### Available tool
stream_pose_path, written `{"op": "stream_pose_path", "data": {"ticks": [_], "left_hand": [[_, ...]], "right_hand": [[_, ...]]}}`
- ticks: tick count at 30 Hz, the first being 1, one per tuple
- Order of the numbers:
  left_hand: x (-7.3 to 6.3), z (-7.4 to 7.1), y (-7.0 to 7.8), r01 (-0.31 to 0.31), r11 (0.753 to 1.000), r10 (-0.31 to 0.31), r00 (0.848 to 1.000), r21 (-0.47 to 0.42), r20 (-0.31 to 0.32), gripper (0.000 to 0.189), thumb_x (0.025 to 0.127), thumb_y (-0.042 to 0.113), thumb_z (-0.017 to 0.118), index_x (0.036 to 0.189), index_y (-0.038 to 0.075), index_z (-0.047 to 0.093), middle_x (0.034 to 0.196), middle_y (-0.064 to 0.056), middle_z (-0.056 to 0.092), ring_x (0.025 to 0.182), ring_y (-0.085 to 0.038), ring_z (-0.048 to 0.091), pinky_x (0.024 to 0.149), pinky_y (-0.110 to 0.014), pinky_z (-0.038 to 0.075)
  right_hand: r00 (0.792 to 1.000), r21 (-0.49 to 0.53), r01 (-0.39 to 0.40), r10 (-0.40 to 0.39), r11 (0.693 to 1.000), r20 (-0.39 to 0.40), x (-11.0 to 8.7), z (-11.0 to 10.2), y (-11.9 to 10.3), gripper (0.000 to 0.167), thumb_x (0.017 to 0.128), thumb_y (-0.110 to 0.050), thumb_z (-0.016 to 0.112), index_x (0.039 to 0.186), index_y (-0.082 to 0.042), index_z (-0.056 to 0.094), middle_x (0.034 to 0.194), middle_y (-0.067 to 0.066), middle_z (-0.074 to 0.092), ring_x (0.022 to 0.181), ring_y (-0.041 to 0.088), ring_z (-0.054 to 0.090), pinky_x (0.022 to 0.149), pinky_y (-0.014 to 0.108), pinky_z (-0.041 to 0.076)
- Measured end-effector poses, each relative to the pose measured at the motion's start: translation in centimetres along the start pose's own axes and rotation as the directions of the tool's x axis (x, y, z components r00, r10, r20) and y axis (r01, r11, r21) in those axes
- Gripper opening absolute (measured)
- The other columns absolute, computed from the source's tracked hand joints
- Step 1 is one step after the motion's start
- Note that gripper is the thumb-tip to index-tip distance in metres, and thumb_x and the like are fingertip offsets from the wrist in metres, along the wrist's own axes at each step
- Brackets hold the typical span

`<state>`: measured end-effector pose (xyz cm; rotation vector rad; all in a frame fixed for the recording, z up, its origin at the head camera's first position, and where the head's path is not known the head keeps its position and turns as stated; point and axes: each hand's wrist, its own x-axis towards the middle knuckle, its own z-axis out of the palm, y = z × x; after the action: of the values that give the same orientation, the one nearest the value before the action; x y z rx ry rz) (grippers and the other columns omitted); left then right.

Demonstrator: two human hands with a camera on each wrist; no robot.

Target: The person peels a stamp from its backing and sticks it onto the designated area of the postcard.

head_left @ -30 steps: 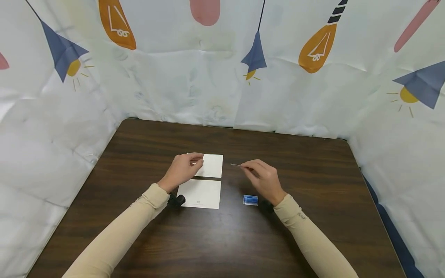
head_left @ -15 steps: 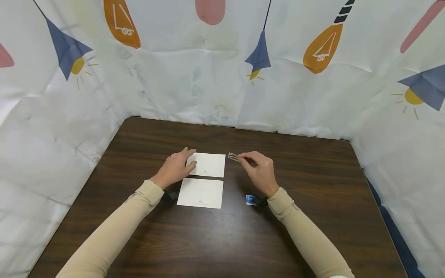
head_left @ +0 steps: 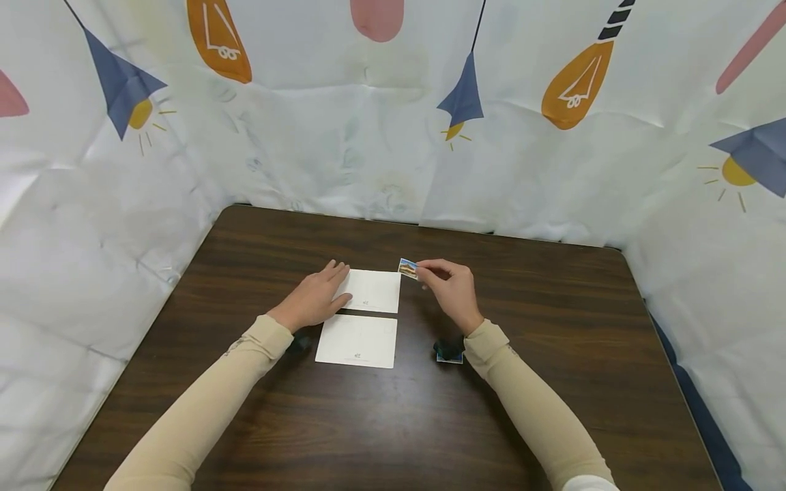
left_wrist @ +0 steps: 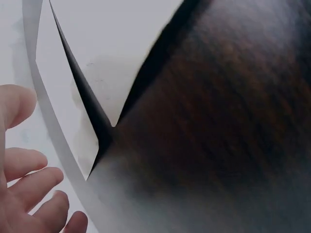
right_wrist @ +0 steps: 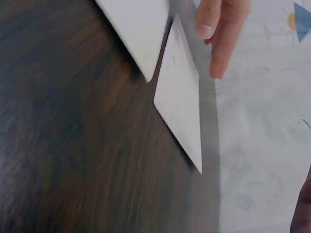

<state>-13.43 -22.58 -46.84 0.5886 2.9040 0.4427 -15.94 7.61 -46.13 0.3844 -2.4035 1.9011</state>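
Observation:
My right hand [head_left: 454,290] pinches a small picture stamp [head_left: 408,268] between thumb and fingers, at the far right corner of the upper white card [head_left: 374,290]. The stamp's coloured face shows; whether it touches the card I cannot tell. My left hand [head_left: 316,296] lies with fingers extended at the left edge of that card. In the left wrist view the left hand's fingers [left_wrist: 41,194] show at the left edge. The right wrist view has only a bit of the right hand [right_wrist: 302,208] at its right border.
A second white card [head_left: 357,342] lies just nearer, with a narrow gap between the two. Below the right wrist, a blue stamp [head_left: 450,360] is partly hidden by the black wrist camera [head_left: 448,348]. The brown wooden table [head_left: 368,436] meets a patterned cloth [head_left: 368,150] behind.
My right hand has moved forward, and the stamp has turned from edge-on to show its picture. The left hand has lowered and spread its fingers at the upper card's left edge.

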Motion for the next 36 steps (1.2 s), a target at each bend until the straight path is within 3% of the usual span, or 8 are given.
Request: {"op": "stream_pose_path", "data": {"ticks": [7, 14, 18, 27, 36], "left_hand": [[-0.3, 0.3, 0.0, -0.002, 1.000, 0.001, 0.999, 0.020, 0.042, 0.067, 0.108, 0.029, 0.053, 0.159, -0.008, 0.029, 0.168, -0.027, 0.028, 0.158, -0.045, 0.024, 0.126, -0.059, 0.032], [-0.4, 0.5, -0.1, -0.031, 0.999, 0.029, 0.998, 0.033, 0.057, 0.066, 0.108, 0.026, 0.053, 0.158, -0.009, 0.029, 0.167, -0.028, 0.029, 0.157, -0.045, 0.027, 0.126, -0.057, 0.033], [-0.5, 0.8, -0.2, -0.044, 0.998, 0.041, 0.997, 0.041, 0.061, 0.065, 0.108, 0.024, 0.054, 0.157, -0.010, 0.030, 0.167, -0.029, 0.029, 0.157, -0.044, 0.028, 0.125, -0.057, 0.034], [-0.6, 1.1, -0.3, -0.052, 0.997, 0.048, 0.996, 0.058, 0.070, 0.066, 0.108, 0.027, 0.054, 0.158, -0.009, 0.030, 0.168, -0.028, 0.027, 0.158, -0.042, 0.029, 0.125, -0.057, 0.034], [-0.8, 1.3, -0.4, -0.069, 0.986, 0.058, 0.995, 0.150, 0.079, 0.063, 0.110, 0.029, 0.048, 0.158, -0.008, 0.032, 0.168, -0.026, 0.030, 0.158, -0.041, 0.029, 0.128, -0.059, 0.027]], "right_hand": [[0.986, 0.120, -0.165, 0.161, 0.979, 0.039, 1.3, 0.6, 0.8, 0.019, 0.094, -0.023, 0.078, 0.104, -0.008, 0.081, 0.089, 0.007, 0.078, 0.087, 0.037, 0.072, 0.076, 0.030, 0.064], [0.963, 0.149, -0.266, 0.257, 0.952, 0.074, 2.4, 1.3, 1.9, 0.019, 0.095, -0.017, 0.076, 0.108, -0.003, 0.080, 0.088, 0.004, 0.077, 0.085, 0.031, 0.071, 0.078, 0.034, 0.064], [0.948, 0.137, -0.310, 0.294, 0.941, 0.122, 3.0, 1.6, 2.5, 0.020, 0.096, -0.016, 0.075, 0.110, -0.002, 0.079, 0.089, 0.005, 0.075, 0.087, 0.029, 0.071, 0.081, 0.038, 0.064], [0.914, 0.048, -0.379, 0.366, 0.924, 0.175, 4.0, 2.8, 3.0, 0.017, 0.098, -0.012, 0.071, 0.108, -0.001, 0.079, 0.097, 0.013, 0.076, 0.084, 0.020, 0.071, 0.078, 0.034, 0.064], [0.878, -0.013, -0.445, 0.439, 0.896, 0.191, 5.2, 3.6, 3.6, 0.016, 0.096, -0.012, 0.073, 0.105, 0.000, 0.080, 0.093, 0.013, 0.078, 0.075, 0.013, 0.070, 0.071, 0.027, 0.063]]}}
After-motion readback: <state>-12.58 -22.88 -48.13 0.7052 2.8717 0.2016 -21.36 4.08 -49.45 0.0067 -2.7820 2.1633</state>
